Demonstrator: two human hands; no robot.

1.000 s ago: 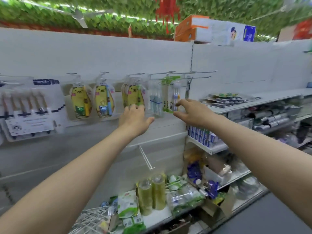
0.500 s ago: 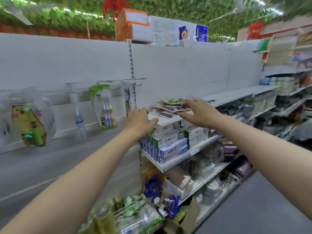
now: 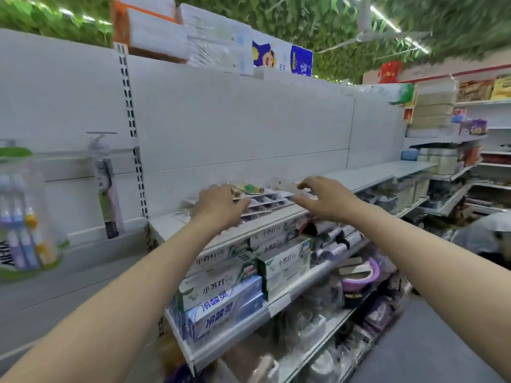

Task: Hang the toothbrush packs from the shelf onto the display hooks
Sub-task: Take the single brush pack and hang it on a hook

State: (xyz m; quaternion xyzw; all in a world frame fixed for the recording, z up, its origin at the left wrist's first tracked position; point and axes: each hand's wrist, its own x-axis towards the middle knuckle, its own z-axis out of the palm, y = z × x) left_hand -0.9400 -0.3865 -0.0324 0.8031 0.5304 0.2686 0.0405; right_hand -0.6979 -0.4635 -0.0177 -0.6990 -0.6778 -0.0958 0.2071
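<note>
A stack of flat toothbrush packs (image 3: 266, 199) lies on the top white shelf (image 3: 367, 178). My left hand (image 3: 219, 207) rests on the stack's left end with its fingers curled over the packs, and its back hides any grip. My right hand (image 3: 327, 200) hovers at the stack's right end, fingers spread, with nothing in it. On the wall panel to the left, a display hook (image 3: 101, 133) carries a single slim pack (image 3: 108, 194). A larger green-edged pack with several brushes (image 3: 20, 217) hangs at the far left.
Toothpaste boxes (image 3: 229, 294) fill the shelf below the stack. Lower shelves hold a purple tub (image 3: 359, 272) and mixed goods. Cartons (image 3: 154, 26) sit on top of the unit. More shelving (image 3: 470, 161) stands at the right, beside the grey aisle floor (image 3: 431, 341).
The view has swung right from the hooks to the shelf. Both hands left the hanging packs and came onto the stack of packs on the shelf.
</note>
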